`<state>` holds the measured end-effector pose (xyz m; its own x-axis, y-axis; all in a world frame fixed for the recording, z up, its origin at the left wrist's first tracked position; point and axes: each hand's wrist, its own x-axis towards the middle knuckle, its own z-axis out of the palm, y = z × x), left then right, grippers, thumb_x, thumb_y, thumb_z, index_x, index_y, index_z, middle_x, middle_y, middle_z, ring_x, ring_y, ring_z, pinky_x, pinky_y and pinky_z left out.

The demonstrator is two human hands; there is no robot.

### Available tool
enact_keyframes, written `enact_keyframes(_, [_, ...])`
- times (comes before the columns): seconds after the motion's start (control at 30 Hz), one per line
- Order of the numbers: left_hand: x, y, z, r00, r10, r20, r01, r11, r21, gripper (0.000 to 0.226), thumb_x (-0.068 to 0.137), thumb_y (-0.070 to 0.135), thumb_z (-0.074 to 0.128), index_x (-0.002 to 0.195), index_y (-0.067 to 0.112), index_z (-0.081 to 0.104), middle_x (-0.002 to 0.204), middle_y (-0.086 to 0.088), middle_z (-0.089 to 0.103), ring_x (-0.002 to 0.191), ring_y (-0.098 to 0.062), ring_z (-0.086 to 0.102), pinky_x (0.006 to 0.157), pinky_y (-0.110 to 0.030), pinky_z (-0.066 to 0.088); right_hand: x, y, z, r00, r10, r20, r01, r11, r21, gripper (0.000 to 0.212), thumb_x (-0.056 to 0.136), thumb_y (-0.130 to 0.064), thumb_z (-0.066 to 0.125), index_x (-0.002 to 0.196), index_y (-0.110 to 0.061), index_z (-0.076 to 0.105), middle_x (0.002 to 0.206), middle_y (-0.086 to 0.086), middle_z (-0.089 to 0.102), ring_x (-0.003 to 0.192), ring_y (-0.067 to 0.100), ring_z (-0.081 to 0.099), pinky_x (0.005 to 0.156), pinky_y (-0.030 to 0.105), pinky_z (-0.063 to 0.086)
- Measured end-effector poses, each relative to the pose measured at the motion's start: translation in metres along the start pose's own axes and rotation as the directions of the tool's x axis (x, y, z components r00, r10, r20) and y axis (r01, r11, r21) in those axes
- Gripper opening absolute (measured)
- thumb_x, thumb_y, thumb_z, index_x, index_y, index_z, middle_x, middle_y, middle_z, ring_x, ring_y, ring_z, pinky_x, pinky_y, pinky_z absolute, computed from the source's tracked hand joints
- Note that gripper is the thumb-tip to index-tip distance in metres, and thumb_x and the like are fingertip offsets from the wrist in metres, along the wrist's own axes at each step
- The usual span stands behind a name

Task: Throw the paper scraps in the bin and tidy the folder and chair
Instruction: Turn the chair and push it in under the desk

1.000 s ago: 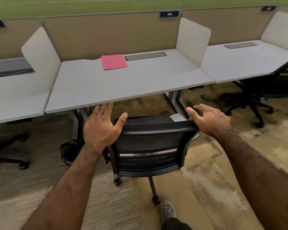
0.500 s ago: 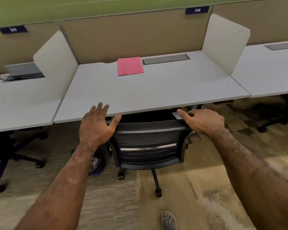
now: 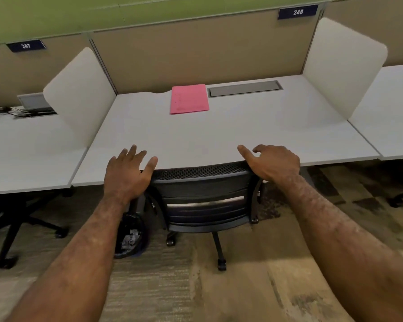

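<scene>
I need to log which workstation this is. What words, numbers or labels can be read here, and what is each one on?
"248": white digits on a dark blue plate at the top of the tan partition, behind the desk with the pink folder.
"247": a matching plate on the partition to the left, slightly blurred.
The folder shows faint marks, unreadable.

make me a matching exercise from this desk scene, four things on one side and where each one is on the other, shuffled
Things:
1. pink folder
2. office chair
3. bin
4. sign 248

Places:
A. on the floor, under the desk's left front edge
B. on the partition, top right
C. pushed in, backrest top at the desk's front edge
D. flat at the back of the desk, beside the grey cable cover

Pairs: 1-D, 2-C, 3-A, 4-B
</scene>
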<state>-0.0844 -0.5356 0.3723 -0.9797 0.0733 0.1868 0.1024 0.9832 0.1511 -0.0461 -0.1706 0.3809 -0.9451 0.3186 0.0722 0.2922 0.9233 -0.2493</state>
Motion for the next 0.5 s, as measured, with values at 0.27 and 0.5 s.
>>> enact_keyframes(0.27, [0.028, 0.008, 0.005, 0.997, -0.023, -0.072, 0.024, 1.0, 0.004, 0.084, 0.087, 0.074, 0.006, 0.139, 0.026, 0.051, 0.157, -0.001, 0.034, 0.146, -0.022, 0.022, 0.119, -0.05, 0.008, 0.035, -0.005, 0.001, 0.999, 0.003, -0.035, -0.003, 1.0, -0.005, 0.098, 0.071, -0.091, 0.005, 0.114, -0.029, 0.068, 0.109, 0.001, 0.07, 0.101, 0.026, 0.061, 0.073, 0.038, 0.036])
enact_keyframes(0.5, [0.028, 0.024, -0.004, 0.99, -0.135, -0.039, 0.135, 0.991, -0.001, 0.099, 0.08, 0.083, -0.005, 0.149, 0.023, 0.033, 0.161, -0.008, 0.022, 0.146, -0.029, 0.02, 0.117, -0.052, 0.013, 0.037, -0.015, 0.0, 0.966, -0.074, -0.248, 0.064, 0.997, -0.05, 0.087, 0.084, -0.082, 0.014, 0.125, -0.021, 0.061, 0.135, 0.0, 0.057, 0.131, 0.022, 0.043, 0.114, 0.05, 0.017])
